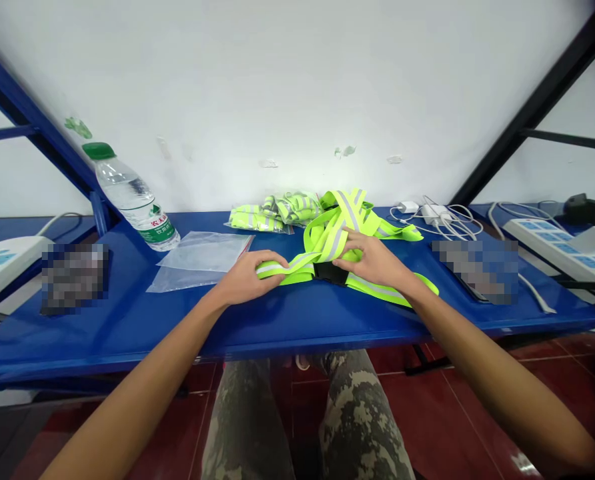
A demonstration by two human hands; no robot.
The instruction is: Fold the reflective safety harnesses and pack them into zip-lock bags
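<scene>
A neon-yellow reflective strap (347, 217) with silver stripes lies in a loose, looped heap at the middle of the blue table. My left hand (251, 275) is closed on a folded end of it, thumb and fingers pinching the band. My right hand (370, 259) grips the strap with thumb and fingers, beside a black buckle (330, 272) that it partly covers. One loop of the band runs out under my right wrist. Just left of my left hand, flat clear plastic bags (197, 257) lie on the table. Behind the strap sit bagged reflective straps (257, 218).
A water bottle (132, 200) with a green cap stands at the back left. White chargers and cables (437, 217) lie at the back right. Blurred dark objects lie on both sides, near white power strips (567, 247). The blue table (257, 327) ends just before my knees.
</scene>
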